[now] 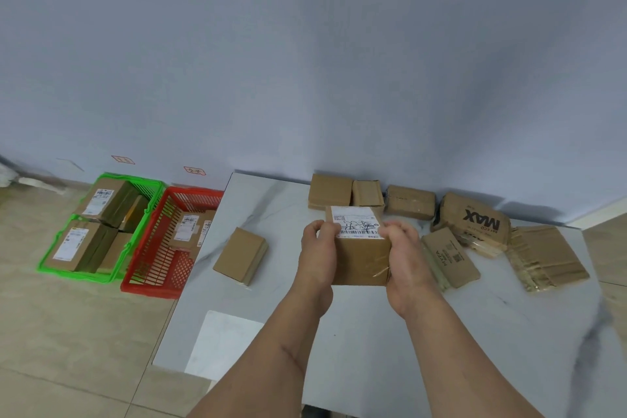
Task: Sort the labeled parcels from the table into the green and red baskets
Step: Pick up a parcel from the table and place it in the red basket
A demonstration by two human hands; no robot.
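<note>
Cardboard parcel [359, 248] in both our hands

Our left hand [317, 248] and right hand [405, 254] each keep a curled grip on its sides, above the tabletop [339, 332]; green basket [81, 273] and red basket [149, 285] sit left of the tabletop.

A plain pale blue-grey wall [305, 44] fills the upper part of the view and meets the floor [68, 332] far to the left of the grip. The floor is laid with large beige tiles with thin grout lines. Two small red-edged paper tags [122, 159] [194, 171] are stuck low on the wall, up and left of the grip. Beneath the grip stands a white, grey-veined marble-look table [264, 200], pushed against the wall. Soft shadows fall on the wall behind it.
</note>
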